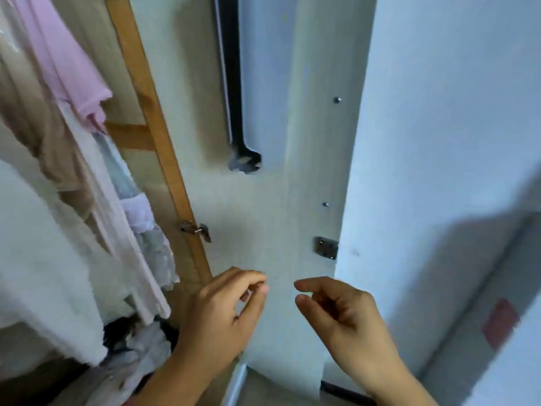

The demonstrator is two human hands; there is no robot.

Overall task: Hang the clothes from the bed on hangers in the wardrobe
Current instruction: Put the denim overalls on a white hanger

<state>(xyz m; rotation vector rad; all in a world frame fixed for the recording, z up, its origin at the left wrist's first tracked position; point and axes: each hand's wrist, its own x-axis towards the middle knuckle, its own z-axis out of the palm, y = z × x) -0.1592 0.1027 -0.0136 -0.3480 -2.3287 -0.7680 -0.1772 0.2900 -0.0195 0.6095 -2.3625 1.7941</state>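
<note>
Pink and beige clothes hang at upper left in the wardrobe; both hands, left and right, lower centre, empty, fingers loosely curled; likely between garments; next, fetch another from the bed, unseen.

A single head-worn, wide-angle view looked forward and down from close in front of the open wardrobe. The white door filled the middle of the frame at near range, its wooden frame edge slanting down the left. Hanging clothes crowded the left edge, and a pale wall took the right. Both hands entered from the bottom edge, nearest the lens, the left hand beside the right hand.
</note>
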